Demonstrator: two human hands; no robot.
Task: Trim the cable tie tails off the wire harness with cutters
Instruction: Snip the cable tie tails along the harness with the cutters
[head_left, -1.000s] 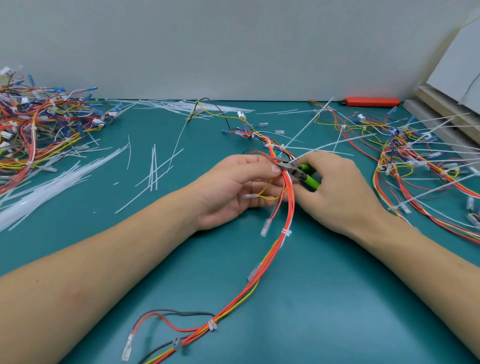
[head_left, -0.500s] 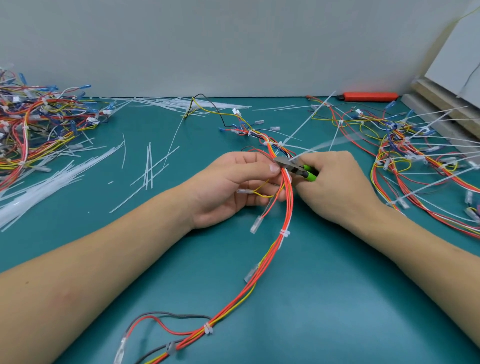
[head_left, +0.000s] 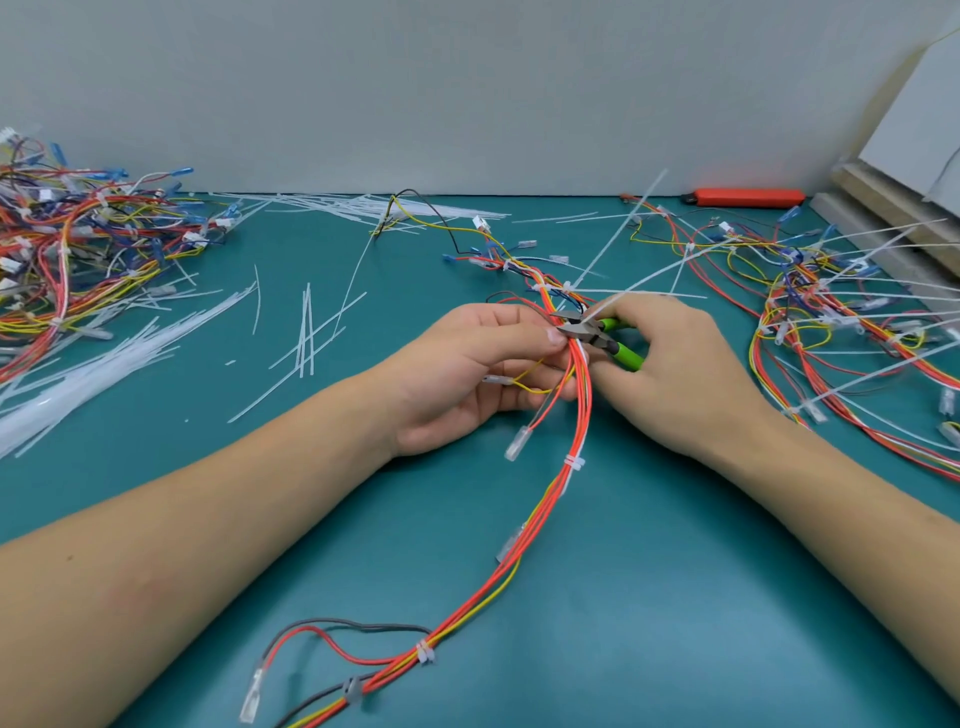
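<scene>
Cutters blades opened around tie tail.

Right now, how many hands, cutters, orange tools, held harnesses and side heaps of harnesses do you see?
Hands: 2, the left hand and the right hand
Cutters: 1
Orange tool: 1
Held harness: 1
Heaps: 2, the left heap and the right heap
Total: 7

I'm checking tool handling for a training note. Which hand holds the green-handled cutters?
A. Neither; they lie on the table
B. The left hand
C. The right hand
C: the right hand grips the green-handled cutters at the wire harness, which the left hand steadies.
</scene>
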